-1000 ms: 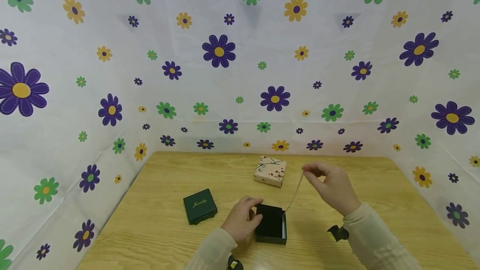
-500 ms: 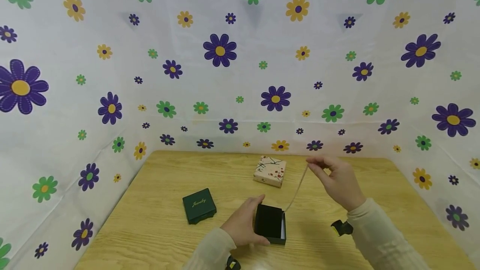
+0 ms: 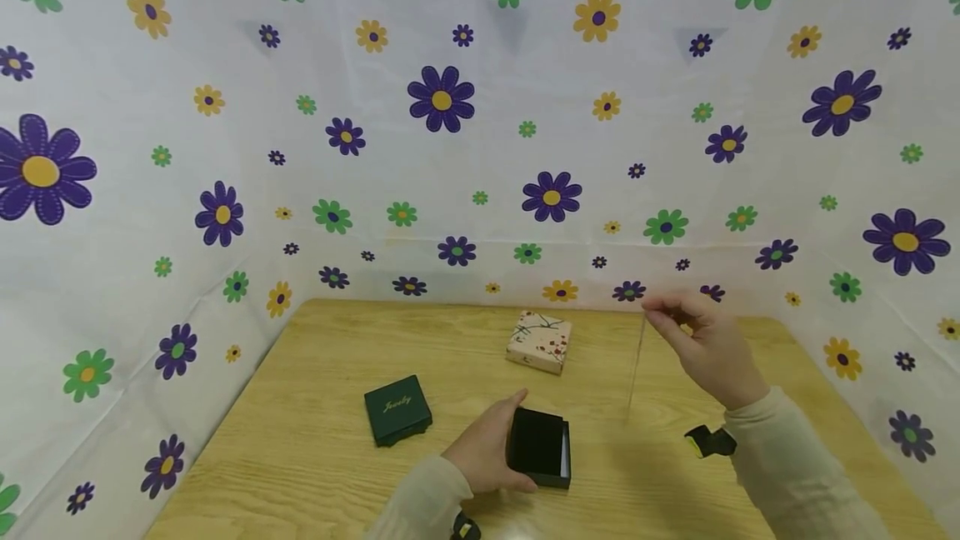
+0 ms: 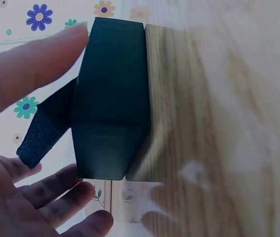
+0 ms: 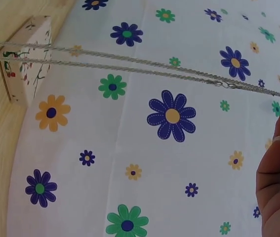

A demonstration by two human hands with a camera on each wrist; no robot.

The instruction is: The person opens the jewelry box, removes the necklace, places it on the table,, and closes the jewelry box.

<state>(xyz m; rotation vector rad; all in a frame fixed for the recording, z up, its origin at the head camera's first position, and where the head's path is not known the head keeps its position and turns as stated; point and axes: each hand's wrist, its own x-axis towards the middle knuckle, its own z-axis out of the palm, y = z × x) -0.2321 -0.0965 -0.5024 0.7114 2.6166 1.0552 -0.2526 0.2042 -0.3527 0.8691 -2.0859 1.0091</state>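
Note:
My right hand (image 3: 708, 348) pinches a thin silver chain necklace (image 3: 636, 369) between thumb and fingertips, and it hangs down over the table. Two strands and a small clasp on the necklace (image 5: 179, 74) show in the right wrist view. At the front middle of the table sits a dark green jewelry box (image 3: 551, 480) without its lid, a black pad (image 3: 536, 442) tilted inside it. My left hand (image 3: 483, 448) holds this box from the left, thumb at the near side and fingers at the far side. The pad (image 4: 46, 123) sticks out past the box wall in the left wrist view.
A dark green lid marked "Jewelry" (image 3: 397, 408) lies left of my left hand. Farther back stands a cream box with a floral print (image 3: 538, 342). The wooden table (image 3: 300, 440) meets a flowered cloth (image 3: 375, 157) at the back and sides.
My right hand has moved up and right, lifting the necklace out of the box so that it hangs free. The left hand has spread its fingers round the box.

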